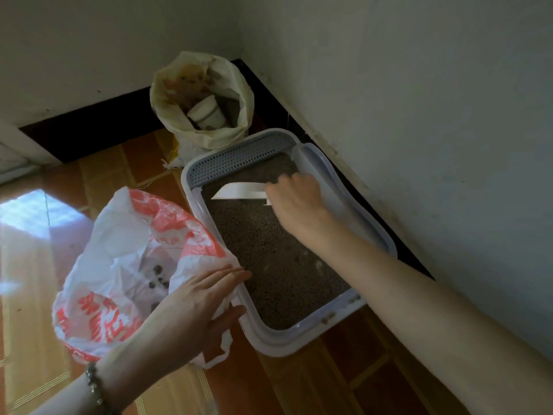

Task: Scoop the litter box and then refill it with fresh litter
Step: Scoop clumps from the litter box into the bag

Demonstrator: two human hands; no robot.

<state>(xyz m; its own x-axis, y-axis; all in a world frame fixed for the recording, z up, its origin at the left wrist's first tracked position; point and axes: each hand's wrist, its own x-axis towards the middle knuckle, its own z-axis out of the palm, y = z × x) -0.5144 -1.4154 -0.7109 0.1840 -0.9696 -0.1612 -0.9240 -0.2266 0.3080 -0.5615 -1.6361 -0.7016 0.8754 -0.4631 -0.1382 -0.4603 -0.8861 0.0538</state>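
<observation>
Pinching the rim of the plastic bag point(119, 250), the left hand point(203, 292) holds it at the left wall of the litter box point(299, 339), while the right hand point(294, 199) grips the scoop point(239, 191) over the far end, blade pointing left toward the bag.

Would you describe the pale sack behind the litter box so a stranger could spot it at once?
Look to the corner where the walls meet. The sack stands beyond the perforated end of the litter box. It is yellowish and open-topped with a white cup inside, unlike the red-printed white bag the left hand holds.
</observation>
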